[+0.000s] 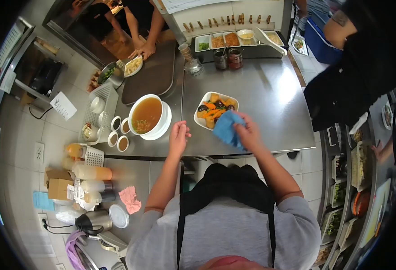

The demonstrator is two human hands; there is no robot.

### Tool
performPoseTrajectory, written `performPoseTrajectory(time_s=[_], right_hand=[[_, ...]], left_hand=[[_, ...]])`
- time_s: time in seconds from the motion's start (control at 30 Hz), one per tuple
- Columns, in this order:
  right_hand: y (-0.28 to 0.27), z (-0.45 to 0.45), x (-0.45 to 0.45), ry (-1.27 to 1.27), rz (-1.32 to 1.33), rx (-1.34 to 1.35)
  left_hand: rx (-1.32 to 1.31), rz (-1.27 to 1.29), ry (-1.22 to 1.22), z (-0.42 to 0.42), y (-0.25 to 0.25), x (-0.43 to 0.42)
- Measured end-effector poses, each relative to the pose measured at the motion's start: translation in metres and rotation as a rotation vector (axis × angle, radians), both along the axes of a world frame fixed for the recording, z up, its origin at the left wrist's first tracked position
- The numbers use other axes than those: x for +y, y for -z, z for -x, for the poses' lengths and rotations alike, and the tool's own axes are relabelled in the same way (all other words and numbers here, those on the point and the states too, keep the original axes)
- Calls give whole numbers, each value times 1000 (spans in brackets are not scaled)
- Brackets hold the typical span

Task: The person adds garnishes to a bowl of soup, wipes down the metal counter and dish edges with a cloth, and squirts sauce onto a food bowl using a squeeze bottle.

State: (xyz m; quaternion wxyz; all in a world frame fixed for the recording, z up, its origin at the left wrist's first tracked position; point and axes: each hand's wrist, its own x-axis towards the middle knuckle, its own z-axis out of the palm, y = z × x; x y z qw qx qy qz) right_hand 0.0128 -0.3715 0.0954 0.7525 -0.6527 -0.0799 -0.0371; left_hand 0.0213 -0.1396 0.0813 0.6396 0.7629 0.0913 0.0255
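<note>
My right hand [248, 133] grips a folded blue cloth [227, 128] against the near right rim of a white square bowl [202, 121]. In that bowl lie orange carrot strips [212, 112], dark pieces that look like mushrooms, and golden chunks. My left hand [179, 136] hovers near the counter's front edge, its fingers curled in with nothing visible in them. Just to its left stands a large white bowl of brown soup [146, 115], resting on a white plate [162, 130].
Small sauce cups [123, 143] sit left of the soup. Behind are a brown tray [155, 74], glass jars [235, 59] and a topping rack [252, 52]. Another person's hands [144, 48] touch a dish at the back left. A person in black [342, 85] stands at the right.
</note>
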Motion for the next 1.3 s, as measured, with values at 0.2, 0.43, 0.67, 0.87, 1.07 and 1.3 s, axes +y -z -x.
performPoseTrajectory(time_s=[0.2, 0.43, 0.67, 0.87, 1.07, 1.3], right_hand=[[17, -36, -77, 251, -93, 82], [38, -45, -93, 180, -98, 303], [42, -68, -85, 151, 138, 333], [52, -122, -62, 62, 325, 157], [47, -154, -20, -502, 864, -110], [57, -167, -40, -447, 869, -67]], left_hand=[[368, 106, 119, -60, 69, -13], [262, -15, 106, -63, 76, -19], [263, -176, 257, -58, 76, -21], [226, -205, 436, -74, 66, -33], [134, -191, 482, -83, 76, -36], [-134, -372, 411, -81, 82, -38]])
